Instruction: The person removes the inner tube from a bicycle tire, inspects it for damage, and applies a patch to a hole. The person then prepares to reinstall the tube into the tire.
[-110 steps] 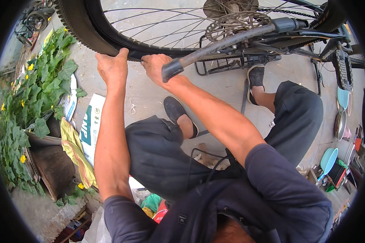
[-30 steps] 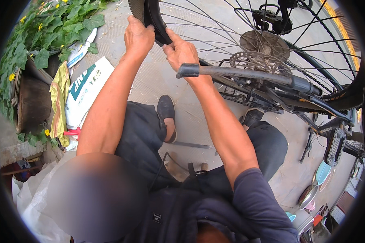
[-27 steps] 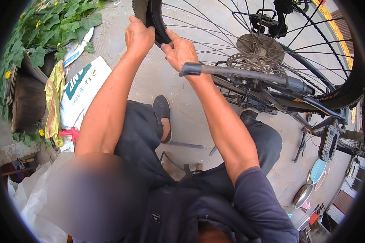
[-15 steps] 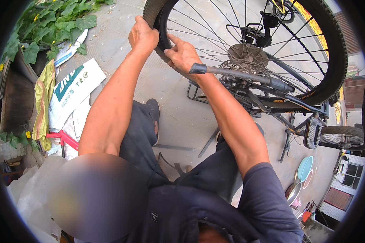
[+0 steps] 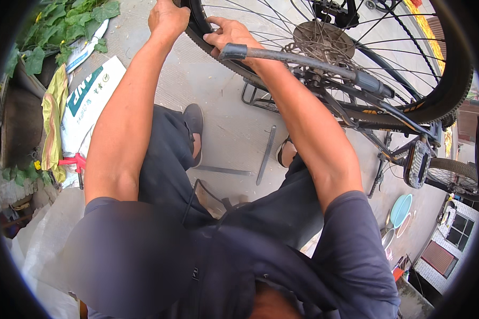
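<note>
A bicycle's spoked rear wheel with its black knobbly tyre (image 5: 224,59) stands before me at the upper right. My left hand (image 5: 167,20) is closed on the tyre's left edge, its fingers partly hidden behind it. Just right of it, my right hand (image 5: 234,34) grips the tyre, thumb and index finger pressing at its inner edge by the rim. Across my right wrist runs a grey kickstand (image 5: 314,65) with a black rubber end. The sprocket cluster and brake disc (image 5: 324,42) sit at the wheel's hub.
Two flat metal bars (image 5: 266,155) lie on the ground between my feet. A pedal (image 5: 418,165) juts out at right, with the front wheel (image 5: 452,173) beyond. Printed white sacks (image 5: 93,95), a red metal piece (image 5: 75,161) and leafy plants (image 5: 64,26) are left. Basins (image 5: 401,210) stand right.
Both hands and the wheel now sit higher in the view, my hands also a little further left. My grip on the tyre looks much the same. More of the bars on the ground shows.
</note>
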Demonstrator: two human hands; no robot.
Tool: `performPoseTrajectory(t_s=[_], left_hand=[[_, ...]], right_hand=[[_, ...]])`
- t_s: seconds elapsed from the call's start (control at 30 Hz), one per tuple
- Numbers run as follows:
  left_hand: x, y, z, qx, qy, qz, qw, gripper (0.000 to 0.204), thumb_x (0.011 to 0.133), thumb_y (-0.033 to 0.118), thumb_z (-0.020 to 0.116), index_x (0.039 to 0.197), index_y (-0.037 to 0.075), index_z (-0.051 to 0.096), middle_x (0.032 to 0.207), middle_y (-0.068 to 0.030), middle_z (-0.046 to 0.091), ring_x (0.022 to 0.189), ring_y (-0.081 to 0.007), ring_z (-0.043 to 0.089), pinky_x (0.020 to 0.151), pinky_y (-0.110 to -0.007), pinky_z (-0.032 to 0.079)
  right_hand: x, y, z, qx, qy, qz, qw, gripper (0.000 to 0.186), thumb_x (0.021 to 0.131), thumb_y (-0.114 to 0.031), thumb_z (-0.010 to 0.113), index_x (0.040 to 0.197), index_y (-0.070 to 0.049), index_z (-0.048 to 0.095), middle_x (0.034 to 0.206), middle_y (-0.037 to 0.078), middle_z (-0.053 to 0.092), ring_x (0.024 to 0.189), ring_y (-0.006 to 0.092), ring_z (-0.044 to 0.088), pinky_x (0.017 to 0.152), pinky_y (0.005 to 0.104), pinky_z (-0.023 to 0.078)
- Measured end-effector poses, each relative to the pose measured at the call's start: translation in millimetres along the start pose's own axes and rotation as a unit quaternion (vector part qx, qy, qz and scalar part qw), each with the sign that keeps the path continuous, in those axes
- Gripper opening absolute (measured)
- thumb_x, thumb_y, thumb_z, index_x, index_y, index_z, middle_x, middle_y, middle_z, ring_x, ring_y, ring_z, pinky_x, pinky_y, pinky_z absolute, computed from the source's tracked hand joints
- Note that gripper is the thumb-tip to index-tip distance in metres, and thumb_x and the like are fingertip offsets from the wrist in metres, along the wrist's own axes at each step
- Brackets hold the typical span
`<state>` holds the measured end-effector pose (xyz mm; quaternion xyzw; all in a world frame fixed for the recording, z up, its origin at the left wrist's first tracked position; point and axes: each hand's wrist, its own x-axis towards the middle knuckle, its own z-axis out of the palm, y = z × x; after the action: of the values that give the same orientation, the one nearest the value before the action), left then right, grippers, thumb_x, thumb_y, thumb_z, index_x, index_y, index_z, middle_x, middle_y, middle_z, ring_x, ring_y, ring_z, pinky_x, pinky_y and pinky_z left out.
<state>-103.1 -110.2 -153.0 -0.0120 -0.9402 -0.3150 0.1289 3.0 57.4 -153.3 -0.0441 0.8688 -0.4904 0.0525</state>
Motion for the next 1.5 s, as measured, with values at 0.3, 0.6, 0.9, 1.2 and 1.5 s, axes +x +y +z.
performPoseTrajectory(t_s=[0.3,0.6,0.9,1.2,1.5], left_hand=[[-18.7,22.2,-25.3,-0.049,-0.091,0.003,0.995,0.046,0.082,0.017,0.069,0.118,-0.004,0.05,0.111,-0.0258,0.066,0.107,-0.0406,0.064,0.094,-0.045,0.05],[-21.4,20.9,-13.1,-0.043,-0.052,0.01,0.998,0.046,0.086,0.02,0.07,0.12,-0.004,0.049,0.111,-0.0296,0.065,0.107,-0.0457,0.062,0.094,-0.049,0.048],[-22.1,22.4,-15.9,-0.025,-0.051,0.008,0.998,0.045,0.086,0.019,0.069,0.12,-0.005,0.051,0.114,-0.0241,0.065,0.107,-0.0415,0.063,0.093,-0.047,0.05],[-22.7,24.3,-16.3,-0.021,-0.059,0.007,0.998,0.045,0.086,0.017,0.068,0.12,-0.005,0.049,0.113,-0.0245,0.065,0.106,-0.0417,0.064,0.093,-0.047,0.05],[-20.5,24.6,-28.4,-0.05,-0.092,0.01,0.995,0.044,0.085,0.013,0.066,0.121,-0.005,0.048,0.109,-0.0269,0.067,0.106,-0.0434,0.064,0.094,-0.046,0.05]], right_hand=[[-2.6,-5.7,17.8,0.1,0.035,0.063,0.992,0.069,0.089,-0.019,0.06,0.15,0.002,0.036,0.094,0.015,0.071,0.072,0.0171,0.068,0.059,0.0305,0.055],[-4.1,-19.6,16.1,0.175,0.066,0.098,0.977,0.063,0.091,-0.015,0.058,0.149,0.0,0.039,0.099,0.014,0.069,0.07,0.0156,0.064,0.061,0.0284,0.054],[-2.3,-16.1,24.7,0.169,0.103,0.085,0.977,0.057,0.091,-0.011,0.056,0.147,-0.004,0.045,0.094,0.015,0.071,0.064,0.0161,0.067,0.056,0.0292,0.054],[2.2,-14.2,13.6,0.271,0.068,0.124,0.952,0.047,0.099,-0.005,0.046,0.146,-0.003,0.046,0.094,0.011,0.069,0.065,0.0135,0.064,0.057,0.0269,0.054],[6.0,-8.8,18.5,0.217,0.11,0.095,0.965,0.045,0.098,-0.006,0.044,0.142,-0.008,0.054,0.082,0.008,0.067,0.059,0.0138,0.062,0.057,0.0284,0.052]])
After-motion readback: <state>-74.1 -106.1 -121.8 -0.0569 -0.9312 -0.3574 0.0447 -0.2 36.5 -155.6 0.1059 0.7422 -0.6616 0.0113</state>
